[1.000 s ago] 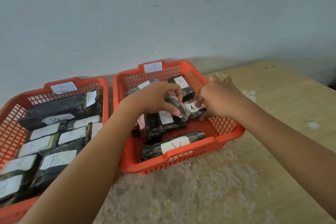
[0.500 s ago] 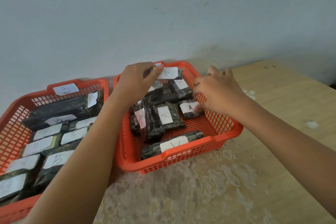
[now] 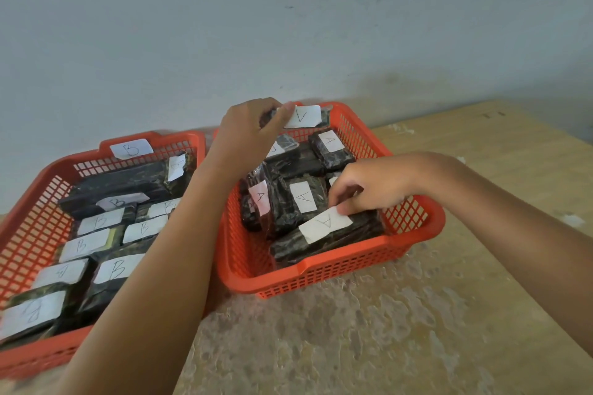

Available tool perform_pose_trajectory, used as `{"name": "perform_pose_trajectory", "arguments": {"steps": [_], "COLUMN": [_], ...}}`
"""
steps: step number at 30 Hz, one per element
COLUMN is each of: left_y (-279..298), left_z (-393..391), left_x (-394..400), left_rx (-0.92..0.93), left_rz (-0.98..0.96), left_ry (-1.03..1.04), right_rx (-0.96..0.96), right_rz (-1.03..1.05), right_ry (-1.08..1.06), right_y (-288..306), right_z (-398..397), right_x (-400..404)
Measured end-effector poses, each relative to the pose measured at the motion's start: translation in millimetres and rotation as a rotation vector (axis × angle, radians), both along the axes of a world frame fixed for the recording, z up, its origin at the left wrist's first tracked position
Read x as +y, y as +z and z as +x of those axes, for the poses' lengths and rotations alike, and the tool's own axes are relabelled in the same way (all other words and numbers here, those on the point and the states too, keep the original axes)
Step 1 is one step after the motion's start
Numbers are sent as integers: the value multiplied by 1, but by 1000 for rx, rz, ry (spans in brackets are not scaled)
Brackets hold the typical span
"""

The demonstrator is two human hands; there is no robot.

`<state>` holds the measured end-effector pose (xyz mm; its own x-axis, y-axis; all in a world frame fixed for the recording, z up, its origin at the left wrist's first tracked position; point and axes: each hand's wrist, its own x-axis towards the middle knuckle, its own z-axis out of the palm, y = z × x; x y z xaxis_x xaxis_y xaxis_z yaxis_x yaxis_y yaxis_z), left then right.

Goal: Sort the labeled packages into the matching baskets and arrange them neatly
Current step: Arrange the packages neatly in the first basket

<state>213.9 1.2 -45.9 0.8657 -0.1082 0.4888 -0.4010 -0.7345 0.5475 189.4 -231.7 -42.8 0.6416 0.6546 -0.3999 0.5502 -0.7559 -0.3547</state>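
Two orange baskets stand side by side. The left basket point(image 3: 38, 189) has a B tag point(image 3: 131, 149) on its far rim and holds several dark packages labeled B point(image 3: 117, 268). The right basket point(image 3: 349, 269) holds several dark packages labeled A point(image 3: 305, 197). My left hand point(image 3: 247, 135) grips a dark package with an A label point(image 3: 303, 115), raised at that basket's far rim. My right hand point(image 3: 372, 186) pinches the label end of the long A package point(image 3: 325, 223) lying along the near wall.
The baskets sit on a worn wooden table point(image 3: 369, 340) pushed against a pale grey wall point(image 3: 288, 26). My left forearm point(image 3: 160, 282) crosses the gap between the two baskets. Table surface stretches right of the A basket point(image 3: 513, 170).
My left hand lifted its A package from the basket's middle to the far rim. My right hand left the right-side package and came forward onto the front long package, which has shifted.
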Motion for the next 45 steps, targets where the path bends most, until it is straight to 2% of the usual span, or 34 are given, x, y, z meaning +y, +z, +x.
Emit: {"name": "perform_pose_trajectory", "arguments": {"steps": [8, 12, 16, 19, 22, 24, 25, 28, 30, 33, 35, 43, 45], "left_y": [-1, -1, -4, -5, -6, -8, -9, -11, -11, -10, -10, -9, -6], "left_z": [0, -1, -2, -1, 0, -1, -3, -8, -8, -4, -2, 1, 1], "left_x": [1, 1, 0, -4, -10, -15, -18, -27, -29, -25, -21, -11, -6], "left_rx": [3, 26, 77, 116, 191, 254, 282, 397, 431, 299, 226, 204, 181], "left_rz": [22, 48, 58, 124, 123, 123, 126, 142, 194, 214, 216, 224, 247], "left_ry": [-14, -12, -23, -68, -171, -242, -279, -393, -392, -287, -231, -172, -144], "right_rx": [-53, 28, 20, -71, -375, -460, -470, -492, -455, -306, -300, -324, -272], "right_rz": [-340, -294, -249, -48, 311, 474, 489, 428, 319, 90, -3, -175, -161], "right_ry": [-10, -4, 14, -113, -341, -338, -301, -220, -205, -161, -119, -45, -66], "right_y": [34, 26, 20, 31, 31, 23, 18, 7, 5, 3, -1, -8, -4], "right_z": [-4, -9, -7, 5, 14, 13, 10, 9, 11, 11, 7, 3, 5], "right_x": [-5, 5, 0, -18, -32, -29, -25, -18, -23, -26, -21, -7, -9]}}
